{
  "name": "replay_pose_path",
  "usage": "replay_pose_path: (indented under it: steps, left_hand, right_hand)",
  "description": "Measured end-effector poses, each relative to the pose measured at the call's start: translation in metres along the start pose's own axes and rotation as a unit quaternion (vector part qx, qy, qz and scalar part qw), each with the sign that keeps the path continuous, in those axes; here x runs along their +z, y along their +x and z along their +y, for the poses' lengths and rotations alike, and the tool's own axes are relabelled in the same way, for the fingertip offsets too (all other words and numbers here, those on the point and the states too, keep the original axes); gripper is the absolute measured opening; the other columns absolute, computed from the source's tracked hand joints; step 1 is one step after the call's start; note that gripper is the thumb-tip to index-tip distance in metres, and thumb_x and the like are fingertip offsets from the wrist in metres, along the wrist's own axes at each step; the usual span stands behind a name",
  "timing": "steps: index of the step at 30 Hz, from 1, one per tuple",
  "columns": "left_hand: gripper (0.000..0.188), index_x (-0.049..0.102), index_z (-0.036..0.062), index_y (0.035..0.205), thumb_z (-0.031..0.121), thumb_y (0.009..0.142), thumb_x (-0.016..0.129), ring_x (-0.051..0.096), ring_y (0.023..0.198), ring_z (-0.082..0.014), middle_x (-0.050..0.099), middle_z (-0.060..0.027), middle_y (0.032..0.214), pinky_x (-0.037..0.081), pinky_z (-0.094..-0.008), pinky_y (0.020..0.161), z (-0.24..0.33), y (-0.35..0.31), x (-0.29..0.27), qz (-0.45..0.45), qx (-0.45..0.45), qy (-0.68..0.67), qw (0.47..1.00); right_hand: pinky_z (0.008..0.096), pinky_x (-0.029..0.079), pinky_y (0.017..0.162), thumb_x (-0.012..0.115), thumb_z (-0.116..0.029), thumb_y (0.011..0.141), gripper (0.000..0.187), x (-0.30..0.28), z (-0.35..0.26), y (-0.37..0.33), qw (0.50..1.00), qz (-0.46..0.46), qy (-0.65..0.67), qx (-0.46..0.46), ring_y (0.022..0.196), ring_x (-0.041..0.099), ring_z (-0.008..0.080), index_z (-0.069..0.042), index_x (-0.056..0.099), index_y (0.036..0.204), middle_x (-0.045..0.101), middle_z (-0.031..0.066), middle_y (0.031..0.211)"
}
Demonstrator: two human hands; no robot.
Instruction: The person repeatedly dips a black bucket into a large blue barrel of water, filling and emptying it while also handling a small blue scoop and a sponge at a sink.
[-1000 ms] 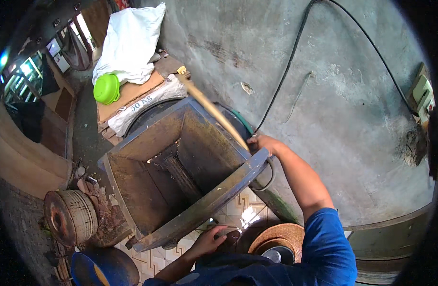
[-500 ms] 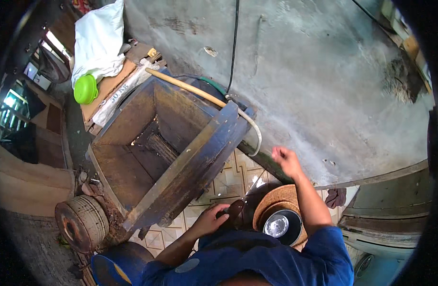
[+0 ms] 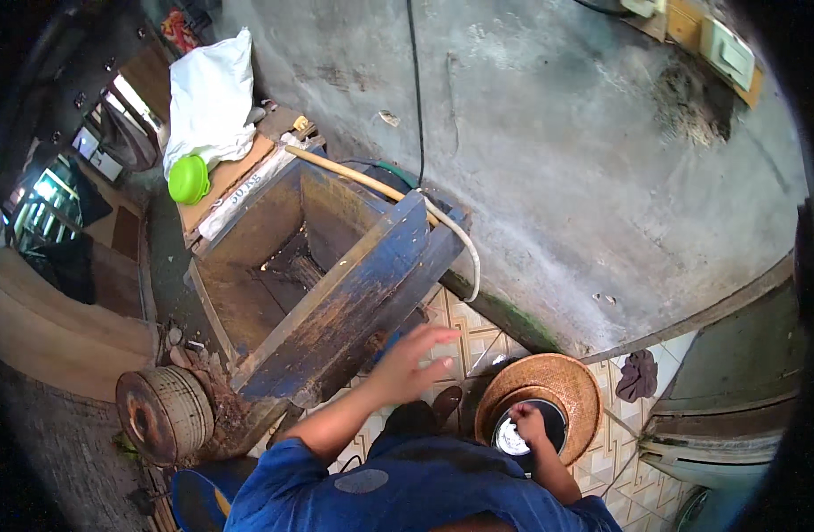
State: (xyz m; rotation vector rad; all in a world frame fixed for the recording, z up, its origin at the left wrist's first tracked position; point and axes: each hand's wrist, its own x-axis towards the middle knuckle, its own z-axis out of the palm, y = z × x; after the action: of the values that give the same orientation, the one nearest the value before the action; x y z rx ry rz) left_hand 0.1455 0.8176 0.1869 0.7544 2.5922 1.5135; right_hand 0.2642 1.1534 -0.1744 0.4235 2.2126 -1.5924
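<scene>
My left hand [image 3: 413,363] is raised in front of the wooden hopper [image 3: 327,306], its thumb and fingers apart and nothing in them. My right hand [image 3: 528,423] reaches down into a dark round pot [image 3: 556,434], its fingers drawn together. Whatever those fingers hold, if anything, is too small to make out. Beneath the fingertips a bright silvery-white patch [image 3: 510,438] shows in the pot. A wide woven basket [image 3: 586,390] surrounds the pot on the tiled floor.
A wooden stick [image 3: 354,175] and a pale hose [image 3: 464,239] lie across the hopper's corner. To the left stands a rusty drum [image 3: 163,415]. A green container [image 3: 189,180] rests by a white sack [image 3: 210,97]. Dark cloth [image 3: 638,376] lies right of the basket.
My right hand has come down from beside the wall into the pot, its fingers now bunched. My left hand has risen from low near my body and spread its fingers. The whole view has shifted slightly.
</scene>
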Motion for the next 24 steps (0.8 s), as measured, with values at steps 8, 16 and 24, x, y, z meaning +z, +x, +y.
replay_pose_path:
  steps: [8, 16, 24]
  left_hand:
    - [0.040, 0.049, 0.0043, 0.125, 0.025, 0.091, 0.055, 0.055, 0.109, -0.0283, 0.056, -0.0159, 0.117, 0.043, -0.0377, 0.092, -0.064, -0.079, 0.109, -0.252, -0.125, -0.030, 0.959]
    - [0.048, 0.049, 0.0043, 0.126, 0.034, 0.088, 0.057, 0.054, 0.112, -0.0321, 0.056, -0.0183, 0.120, 0.043, -0.0389, 0.094, -0.138, -0.159, 0.168, -0.320, -0.250, 0.026, 0.914]
    - [0.049, 0.051, 0.0080, 0.125, 0.037, 0.087, 0.059, 0.056, 0.108, -0.0327, 0.058, -0.0193, 0.116, 0.045, -0.0399, 0.091, -0.128, -0.174, 0.180, -0.373, -0.230, 0.088, 0.895]
  right_hand:
    - [0.0318, 0.052, 0.057, 0.067, -0.014, 0.083, 0.021, -0.017, 0.128, -0.051, 0.995, -0.004, -0.054, 0.089, 0.065, 0.064, 0.0186, 0.002, 0.064, 0.097, 0.066, 0.0088, 0.079]
    - [0.0322, 0.045, 0.044, 0.065, -0.013, 0.085, 0.008, -0.046, 0.108, -0.079, 0.970, 0.092, 0.133, 0.180, 0.059, 0.058, 0.0175, -0.006, 0.062, 0.089, 0.060, 0.0035, 0.072]
    - [0.0335, 0.046, 0.050, 0.055, -0.015, 0.089, 0.014, -0.031, 0.170, -0.154, 0.901, 0.143, 0.267, 0.312, 0.062, 0.056, 0.0192, -0.006, 0.058, 0.098, 0.058, 0.0063, 0.076]
